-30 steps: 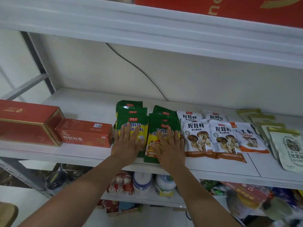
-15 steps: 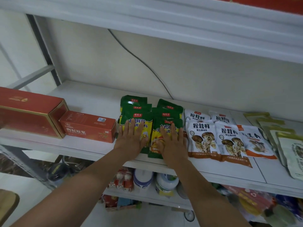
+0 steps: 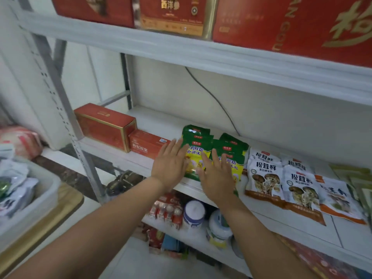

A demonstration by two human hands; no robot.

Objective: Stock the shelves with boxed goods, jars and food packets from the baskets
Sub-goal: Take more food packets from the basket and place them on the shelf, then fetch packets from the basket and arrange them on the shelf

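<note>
Pale wall (image 3: 281,117), wooden table (image 3: 64,206) at left

Left grip (image 3: 171,166) and right grip (image 3: 216,178) bare, like both forearms.

On shelf (image 3: 161,121): box (image 3: 148,146) left of seasoning packets (image 3: 198,137), mushroom packets (image 3: 263,178) right.

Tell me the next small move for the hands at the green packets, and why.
Probably draw both hands back and reach to the basket for more. The left hand and right hand lie open over the green packets, which sit in two overlapping rows on the shelf, and the basket holds more packets.
</note>
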